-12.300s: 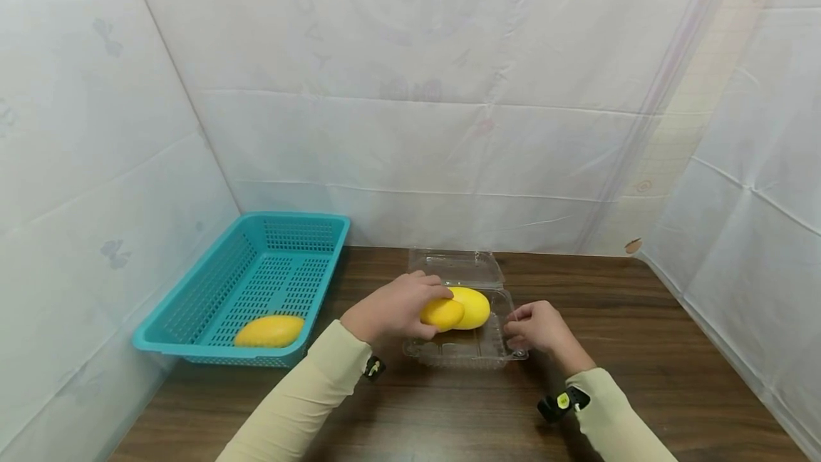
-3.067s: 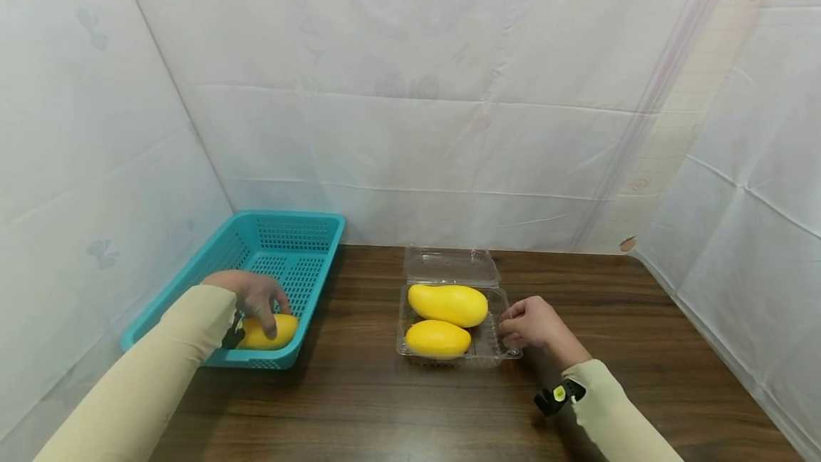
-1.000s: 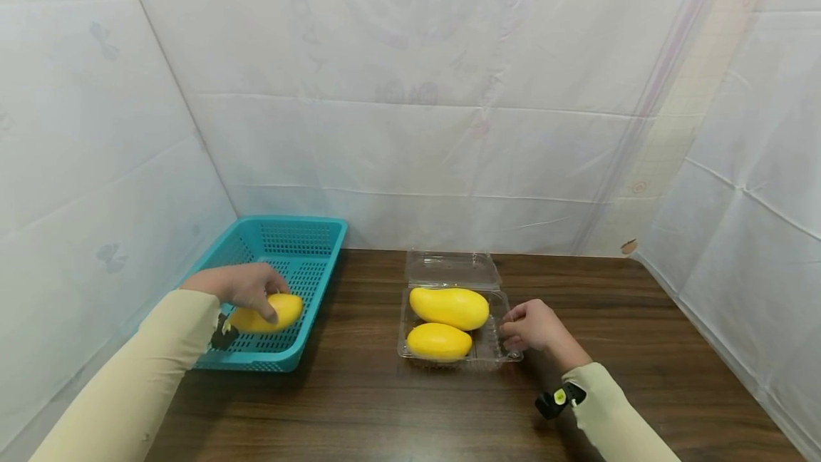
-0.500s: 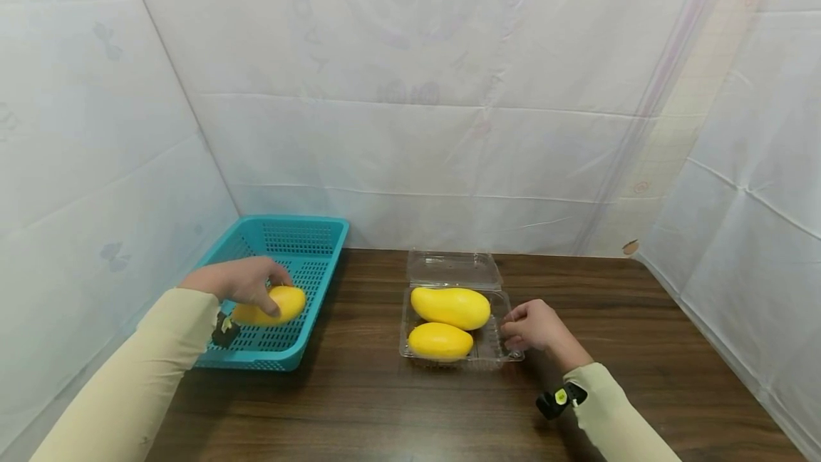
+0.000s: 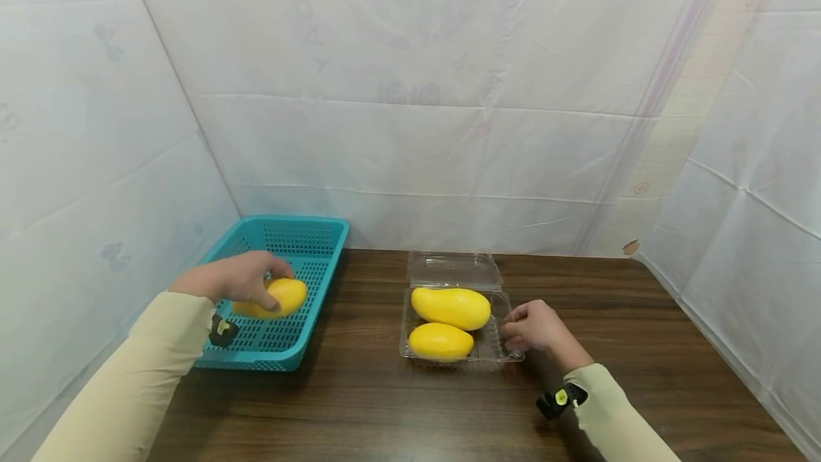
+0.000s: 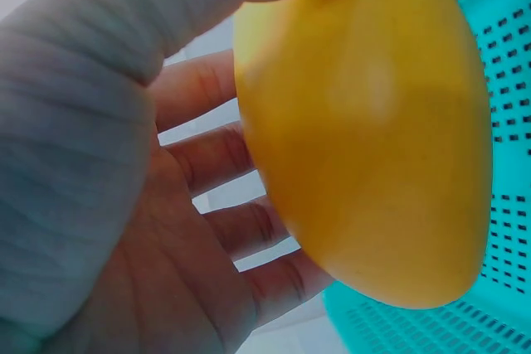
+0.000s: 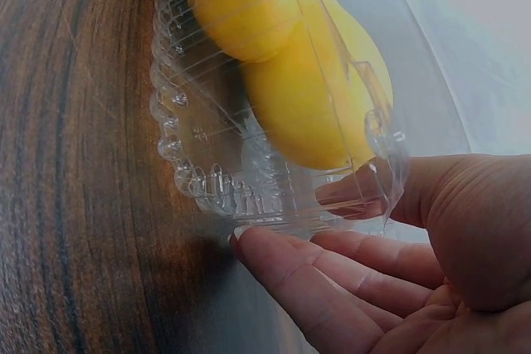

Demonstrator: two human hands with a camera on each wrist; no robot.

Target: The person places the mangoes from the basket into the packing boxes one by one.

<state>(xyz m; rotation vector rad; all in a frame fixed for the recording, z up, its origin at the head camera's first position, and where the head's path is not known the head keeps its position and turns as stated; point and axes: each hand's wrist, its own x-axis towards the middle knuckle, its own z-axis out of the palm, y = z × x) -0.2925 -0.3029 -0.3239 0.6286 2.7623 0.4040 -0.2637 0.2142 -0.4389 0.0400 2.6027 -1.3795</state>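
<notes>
My left hand (image 5: 246, 281) grips a yellow mango (image 5: 288, 296) above the floor of the turquoise basket (image 5: 293, 358). In the left wrist view, the thumb lies over one side of the mango (image 6: 373, 147) and the fingers reach behind it. Two more mangoes lie in a clear plastic clamshell box (image 5: 490, 358): the larger mango (image 5: 451, 307) behind, the smaller mango (image 5: 440, 341) in front. My right hand (image 5: 539, 330) pinches the box's right wall. Seen from the right wrist, the thumb shows through the clear plastic while the fingers are outside, low by the base.
The box's lid (image 5: 454, 269) is folded back toward the rear wall sheet (image 5: 410, 148). The basket stands at the left, against the side sheet (image 5: 109, 184). Both containers rest on a dark wood-grain table (image 5: 359, 405).
Over the last second my left hand has raised the mango from low in the basket. Earlier, it set the smaller mango in the box. The right hand has stayed at the box wall.
</notes>
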